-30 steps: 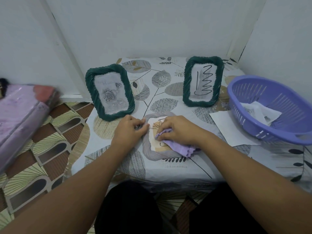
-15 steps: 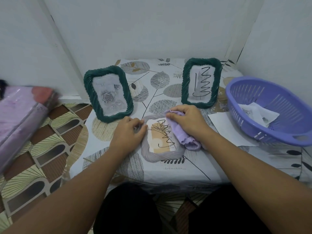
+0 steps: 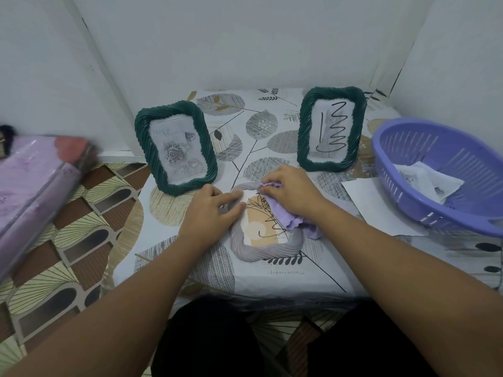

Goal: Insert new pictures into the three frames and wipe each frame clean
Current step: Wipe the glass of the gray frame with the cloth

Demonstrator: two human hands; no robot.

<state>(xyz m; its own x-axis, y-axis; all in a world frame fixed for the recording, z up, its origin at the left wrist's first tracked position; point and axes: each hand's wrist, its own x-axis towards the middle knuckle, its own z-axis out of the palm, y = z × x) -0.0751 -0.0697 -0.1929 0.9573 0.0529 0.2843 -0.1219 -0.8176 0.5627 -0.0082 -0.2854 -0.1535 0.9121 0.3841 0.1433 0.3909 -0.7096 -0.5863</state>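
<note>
A grey rope-edged frame [image 3: 265,251] lies flat on the low table [image 3: 190,268], with a beige leaf picture inside. My left hand [image 3: 212,210] rests on its left edge, fingers straight, pressing it down. My right hand [image 3: 291,193] grips a lilac cloth [image 3: 294,224] and presses it on the frame's upper right part. Two dark green frames stand upright behind: the left green frame [image 3: 177,146] shows a rose picture, the right green frame [image 3: 330,129] a black zigzag drawing.
A purple plastic basket [image 3: 435,170] holding loose printed papers sits at the table's right. A white sheet [image 3: 381,205] lies partly under it. A pink wrapped bundle [image 3: 35,191] lies on the patterned floor at left. White walls close in behind.
My right hand has wiped the cloth from the frame's lower middle up to its top right. My left hand has kept holding the frame's left edge.
</note>
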